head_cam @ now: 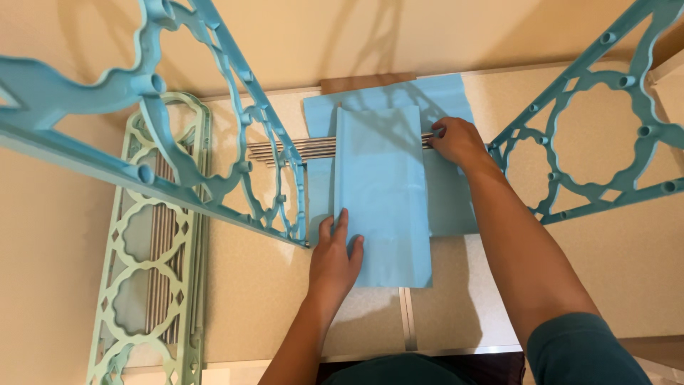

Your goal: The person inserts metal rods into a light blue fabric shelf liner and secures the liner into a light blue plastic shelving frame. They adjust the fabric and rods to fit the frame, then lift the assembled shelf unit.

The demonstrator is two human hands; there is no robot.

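The left hand [335,260] is lying flat, fingers spread, on a blue sheet [382,192] on the floor. The right hand [456,141] is pinching metal rods [292,149], which the sheet is partly hiding.

— What did the blue sheet [383,192] under the left hand [335,257] look like?

— Thin, matt non-woven cloth, smooth, faintly creased.

— And the rods [285,150] at the right hand [459,141]?

— Bare metal, dull grey with a slight sheen.

— The frames?

— The blue side frame [178,153] and the pale green panel [153,242] looked like moulded plastic, smooth and semi-glossy. The floor [256,292] was speckled beige, matt, with a metal strip [406,317].
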